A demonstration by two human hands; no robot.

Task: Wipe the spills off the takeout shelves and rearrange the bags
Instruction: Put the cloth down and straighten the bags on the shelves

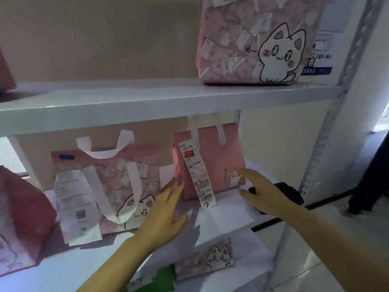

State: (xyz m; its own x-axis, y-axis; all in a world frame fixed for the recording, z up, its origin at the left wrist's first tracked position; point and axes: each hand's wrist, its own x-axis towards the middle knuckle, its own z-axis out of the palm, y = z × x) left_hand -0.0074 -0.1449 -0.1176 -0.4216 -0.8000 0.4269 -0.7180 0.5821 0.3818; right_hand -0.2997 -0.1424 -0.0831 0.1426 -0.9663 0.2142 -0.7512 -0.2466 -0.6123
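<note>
I judge my left hand (166, 209) and right hand (261, 192), fingers straight and loosely spread, should press the pink bag (210, 161) between them at its lower corners before shifting it.

Printed lines on the long white receipt (197, 173) hanging down the plain pink paper bag (221, 157) are blurring out; only a handwritten mark like "N" is showing at its bottom end. The white receipt sheet (73, 199) on the cat-patterned pink bag (126, 175) is carrying a QR-type square, text illegible. The blue-and-white wall notice (320, 60) is showing unreadable characters.
</note>
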